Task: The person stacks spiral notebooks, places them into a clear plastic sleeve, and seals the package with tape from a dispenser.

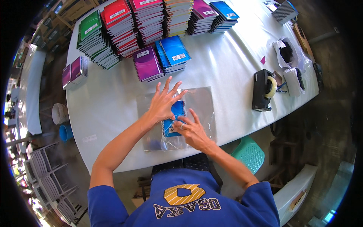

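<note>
Blue shirt (143,204) nearest us, we face the white table (106,117). Our left hand (162,104) spreads its fingers wide above the book's far part; our right hand (191,132) sits half-curled at its right, and we cannot tell whether it pinches the film (198,104). To handle this well, we would judge, the left should steady the book squarely while the right draws the film smooth, easing creases outward without snagging any binding. The book (179,108) lies near the table's near edge amid clear film, blue, partly hidden by our hands, with a pale label toward its near end and glossy wrinkles there.
</note>
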Demonstrator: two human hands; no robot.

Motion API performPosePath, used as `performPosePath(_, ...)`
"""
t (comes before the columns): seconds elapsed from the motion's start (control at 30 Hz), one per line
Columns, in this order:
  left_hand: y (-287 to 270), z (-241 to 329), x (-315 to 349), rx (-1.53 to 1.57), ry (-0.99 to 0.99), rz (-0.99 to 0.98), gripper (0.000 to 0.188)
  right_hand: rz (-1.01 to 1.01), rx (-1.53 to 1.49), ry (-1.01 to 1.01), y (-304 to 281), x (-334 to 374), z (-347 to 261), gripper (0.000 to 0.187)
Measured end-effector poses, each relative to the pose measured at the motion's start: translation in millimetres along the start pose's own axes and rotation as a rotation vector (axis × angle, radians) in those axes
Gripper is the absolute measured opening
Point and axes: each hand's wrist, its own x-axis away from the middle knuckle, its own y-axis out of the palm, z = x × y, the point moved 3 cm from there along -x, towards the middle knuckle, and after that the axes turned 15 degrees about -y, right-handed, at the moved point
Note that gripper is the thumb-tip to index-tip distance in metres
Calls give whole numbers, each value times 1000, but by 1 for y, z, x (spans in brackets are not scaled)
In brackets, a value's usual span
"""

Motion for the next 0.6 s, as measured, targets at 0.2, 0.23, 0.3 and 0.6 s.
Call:
performPosePath(0.2, 5, 12, -12, -112, 16, -129, 131, 273, -162, -213, -1, -15, -60, 29)
performPosePath(0.23, 5, 17, -15, -128, 14, -170, 129, 134, -253, -222, 7, 2, -58, 25)
performPosePath(0.3, 5, 24, -19, -144, 5, -207, 128, 17, -421, -212, 15, 45, -50, 17)
performPosePath(0.6, 16, 46, -32, -157, -24, -306, 135, 818, 43, 981, -163, 317, 198, 26)
